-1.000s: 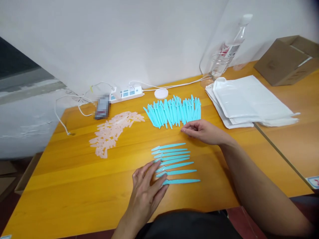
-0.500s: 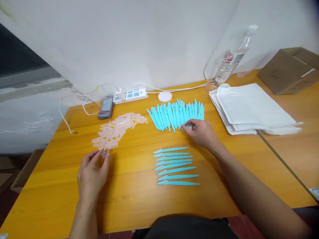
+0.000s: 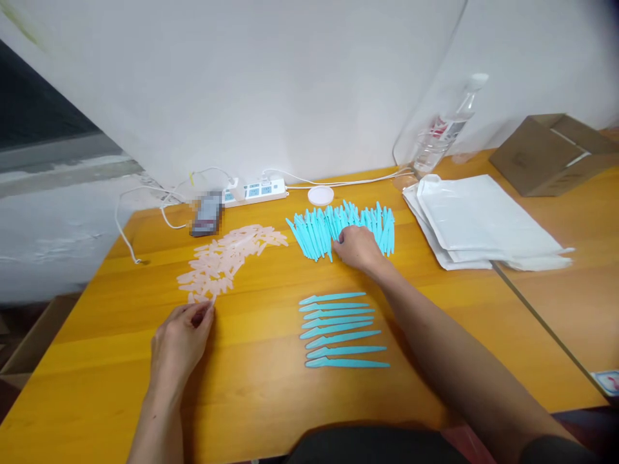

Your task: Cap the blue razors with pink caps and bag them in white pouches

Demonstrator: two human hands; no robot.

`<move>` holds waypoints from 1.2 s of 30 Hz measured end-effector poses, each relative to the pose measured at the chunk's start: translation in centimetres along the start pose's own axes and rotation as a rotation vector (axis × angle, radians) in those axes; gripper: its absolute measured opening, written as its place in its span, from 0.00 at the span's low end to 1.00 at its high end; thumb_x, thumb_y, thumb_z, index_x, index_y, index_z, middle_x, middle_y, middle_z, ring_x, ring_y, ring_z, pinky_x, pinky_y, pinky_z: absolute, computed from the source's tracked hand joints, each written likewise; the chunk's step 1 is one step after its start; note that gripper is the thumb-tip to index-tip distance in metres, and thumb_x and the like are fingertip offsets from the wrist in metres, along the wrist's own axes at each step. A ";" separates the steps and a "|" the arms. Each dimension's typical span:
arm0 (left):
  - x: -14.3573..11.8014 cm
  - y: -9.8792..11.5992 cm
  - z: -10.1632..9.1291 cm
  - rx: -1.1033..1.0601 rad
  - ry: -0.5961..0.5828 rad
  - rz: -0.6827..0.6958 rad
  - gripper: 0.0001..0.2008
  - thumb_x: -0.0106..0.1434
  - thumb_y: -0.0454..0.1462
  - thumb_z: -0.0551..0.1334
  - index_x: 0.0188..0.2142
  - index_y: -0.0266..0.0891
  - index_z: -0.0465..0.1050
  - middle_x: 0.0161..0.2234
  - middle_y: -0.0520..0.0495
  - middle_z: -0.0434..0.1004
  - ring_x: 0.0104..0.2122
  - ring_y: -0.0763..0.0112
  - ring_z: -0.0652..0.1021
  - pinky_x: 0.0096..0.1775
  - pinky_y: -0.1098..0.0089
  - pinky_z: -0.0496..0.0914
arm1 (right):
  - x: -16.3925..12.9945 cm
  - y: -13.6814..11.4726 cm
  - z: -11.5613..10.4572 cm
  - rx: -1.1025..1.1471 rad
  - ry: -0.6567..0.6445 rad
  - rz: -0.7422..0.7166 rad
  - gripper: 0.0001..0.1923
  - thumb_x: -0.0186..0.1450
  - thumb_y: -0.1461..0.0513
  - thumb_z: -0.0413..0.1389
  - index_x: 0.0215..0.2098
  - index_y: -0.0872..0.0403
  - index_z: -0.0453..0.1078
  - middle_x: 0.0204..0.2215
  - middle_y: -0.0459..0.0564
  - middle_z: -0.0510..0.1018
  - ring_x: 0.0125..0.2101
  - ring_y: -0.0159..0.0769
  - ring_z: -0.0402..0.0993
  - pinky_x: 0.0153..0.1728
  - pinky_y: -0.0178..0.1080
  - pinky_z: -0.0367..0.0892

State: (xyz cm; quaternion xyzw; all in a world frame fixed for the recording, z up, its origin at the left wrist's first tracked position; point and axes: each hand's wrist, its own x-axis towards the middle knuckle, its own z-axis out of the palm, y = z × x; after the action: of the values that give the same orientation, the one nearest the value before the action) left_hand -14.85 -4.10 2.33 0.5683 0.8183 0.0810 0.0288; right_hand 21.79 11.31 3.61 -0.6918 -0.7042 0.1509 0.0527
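Note:
My left hand is at the near end of a heap of small pale pink blade caps, thumb and forefinger pinched on one cap. My right hand reaches over a pile of turquoise eyebrow razors at the back. Its fingers are closed at the pile's front edge on a razor, mostly hidden by the hand. Between my arms, several turquoise razors lie apart in a row, one below another, their stepped ends pointing left.
Along the wall are a phone, a white power strip with cables, and a round white disc. White plastic mailing bags lie on the right. Behind them stand a clear bottle and a cardboard box.
My right hand has moved left along the razor pile, its fingers closing there. My left thumb and forefinger have come together on a pink cap. The view has tilted slightly.

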 end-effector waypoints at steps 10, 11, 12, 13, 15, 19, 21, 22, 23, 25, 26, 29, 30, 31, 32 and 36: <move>0.2 -0.2 -0.2 -0.009 0.063 0.138 0.16 0.69 0.44 0.56 0.43 0.42 0.80 0.44 0.40 0.82 0.39 0.55 0.81 0.38 0.61 0.71 | -3.8 3.9 -1.2 0.460 0.085 -0.039 0.08 0.57 0.58 0.56 0.32 0.53 0.73 0.23 0.45 0.75 0.24 0.33 0.66 0.26 0.35 0.57; 0.1 -0.1 -0.2 -0.032 0.073 0.142 0.16 0.68 0.44 0.56 0.43 0.41 0.80 0.43 0.40 0.82 0.39 0.55 0.81 0.39 0.61 0.71 | -4.2 4.1 -0.8 0.478 0.085 -0.062 0.09 0.58 0.58 0.55 0.33 0.53 0.73 0.23 0.44 0.74 0.23 0.33 0.64 0.26 0.34 0.56; 0.1 0.1 -0.2 -0.073 0.083 0.137 0.16 0.68 0.45 0.56 0.44 0.41 0.79 0.42 0.40 0.82 0.38 0.56 0.81 0.40 0.62 0.72 | -4.7 4.1 -0.5 0.487 0.080 -0.086 0.10 0.60 0.58 0.54 0.34 0.53 0.74 0.22 0.44 0.73 0.23 0.32 0.63 0.26 0.34 0.55; 0.0 0.3 -0.2 -0.146 0.089 0.121 0.17 0.67 0.45 0.57 0.46 0.40 0.78 0.41 0.41 0.82 0.38 0.57 0.81 0.41 0.62 0.72 | -5.2 3.9 -0.1 0.492 0.063 -0.117 0.11 0.62 0.58 0.53 0.34 0.53 0.75 0.21 0.43 0.72 0.23 0.32 0.63 0.26 0.34 0.54; -0.2 1.3 -0.2 -0.402 0.063 0.055 0.22 0.66 0.49 0.59 0.53 0.38 0.74 0.40 0.43 0.81 0.36 0.61 0.80 0.42 0.63 0.73 | -6.1 3.4 0.3 0.496 0.023 -0.206 0.15 0.67 0.56 0.50 0.33 0.53 0.76 0.21 0.43 0.71 0.24 0.32 0.62 0.27 0.35 0.53; -1.1 4.9 -0.1 -1.018 -0.239 -0.089 0.32 0.61 0.51 0.66 0.60 0.39 0.69 0.40 0.48 0.77 0.32 0.69 0.80 0.40 0.65 0.75 | -7.2 2.3 1.0 0.509 0.031 -0.402 0.21 0.73 0.54 0.48 0.30 0.54 0.76 0.25 0.46 0.73 0.28 0.33 0.65 0.30 0.35 0.55; -1.5 6.9 0.0 -1.215 -0.375 -0.137 0.29 0.58 0.49 0.70 0.56 0.39 0.72 0.37 0.50 0.76 0.31 0.71 0.80 0.39 0.66 0.76 | -7.4 2.2 1.3 0.520 0.026 -0.456 0.20 0.73 0.55 0.48 0.32 0.54 0.77 0.25 0.47 0.75 0.29 0.34 0.67 0.32 0.35 0.57; -1.5 7.9 0.1 -1.289 -0.426 -0.154 0.27 0.57 0.47 0.71 0.53 0.39 0.72 0.36 0.51 0.76 0.30 0.71 0.80 0.37 0.67 0.77 | -7.4 2.2 1.4 0.519 0.022 -0.476 0.19 0.73 0.56 0.49 0.34 0.55 0.78 0.26 0.48 0.75 0.29 0.34 0.68 0.32 0.35 0.58; -1.6 8.7 0.1 -1.345 -0.469 -0.164 0.25 0.57 0.46 0.72 0.51 0.40 0.72 0.34 0.52 0.77 0.29 0.71 0.80 0.36 0.68 0.77 | -7.4 2.3 1.6 0.512 0.019 -0.493 0.18 0.73 0.56 0.50 0.35 0.54 0.79 0.26 0.48 0.76 0.29 0.34 0.69 0.33 0.35 0.58; -1.4 10.0 0.3 -1.403 -0.538 -0.156 0.22 0.57 0.45 0.73 0.46 0.40 0.71 0.33 0.52 0.78 0.28 0.72 0.80 0.34 0.69 0.76 | -7.3 2.6 1.8 0.489 0.022 -0.517 0.17 0.73 0.56 0.50 0.37 0.54 0.79 0.28 0.49 0.77 0.31 0.35 0.70 0.34 0.36 0.59; -1.2 10.5 0.4 -1.412 -0.551 -0.136 0.22 0.57 0.45 0.73 0.45 0.40 0.70 0.34 0.51 0.80 0.28 0.72 0.80 0.34 0.70 0.76 | -7.3 2.7 1.9 0.474 0.023 -0.526 0.17 0.73 0.57 0.50 0.37 0.54 0.79 0.28 0.49 0.78 0.31 0.35 0.70 0.35 0.36 0.60; -0.6 11.7 0.6 -1.387 -0.520 -0.047 0.20 0.57 0.45 0.74 0.42 0.38 0.72 0.35 0.47 0.83 0.30 0.72 0.81 0.37 0.69 0.76 | -7.3 3.0 2.0 0.422 0.021 -0.548 0.17 0.73 0.57 0.50 0.34 0.54 0.77 0.28 0.49 0.77 0.31 0.35 0.70 0.35 0.36 0.60; -0.4 12.0 0.7 -1.371 -0.503 -0.024 0.20 0.56 0.46 0.74 0.41 0.37 0.73 0.35 0.46 0.83 0.30 0.71 0.81 0.38 0.69 0.76 | -7.2 3.1 2.0 0.410 0.020 -0.558 0.17 0.74 0.57 0.50 0.33 0.54 0.77 0.28 0.49 0.77 0.31 0.35 0.70 0.35 0.36 0.59; -0.3 12.3 0.9 -1.354 -0.489 -0.008 0.19 0.56 0.46 0.74 0.40 0.36 0.75 0.35 0.45 0.84 0.31 0.71 0.81 0.39 0.68 0.76 | -7.2 3.1 2.0 0.404 0.019 -0.567 0.18 0.74 0.57 0.50 0.33 0.54 0.76 0.28 0.49 0.77 0.31 0.35 0.70 0.35 0.36 0.59; -0.1 12.5 1.1 -1.336 -0.477 0.000 0.20 0.56 0.46 0.74 0.40 0.35 0.76 0.36 0.44 0.84 0.31 0.70 0.81 0.40 0.67 0.77 | -7.2 3.1 2.0 0.402 0.019 -0.576 0.17 0.74 0.57 0.49 0.33 0.54 0.76 0.28 0.49 0.77 0.31 0.35 0.70 0.35 0.36 0.59; 0.0 12.9 2.2 -1.258 -0.420 -0.001 0.22 0.55 0.48 0.74 0.41 0.35 0.78 0.35 0.43 0.84 0.32 0.69 0.81 0.41 0.66 0.77 | -7.1 3.1 2.1 0.383 0.015 -0.587 0.16 0.74 0.58 0.50 0.33 0.54 0.76 0.28 0.49 0.77 0.31 0.35 0.70 0.35 0.36 0.59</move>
State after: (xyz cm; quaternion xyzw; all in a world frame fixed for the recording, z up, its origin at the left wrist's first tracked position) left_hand -2.56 0.52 2.32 0.4462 0.5924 0.4309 0.5140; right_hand 24.47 3.93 1.66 -0.4386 -0.8314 0.2539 0.2278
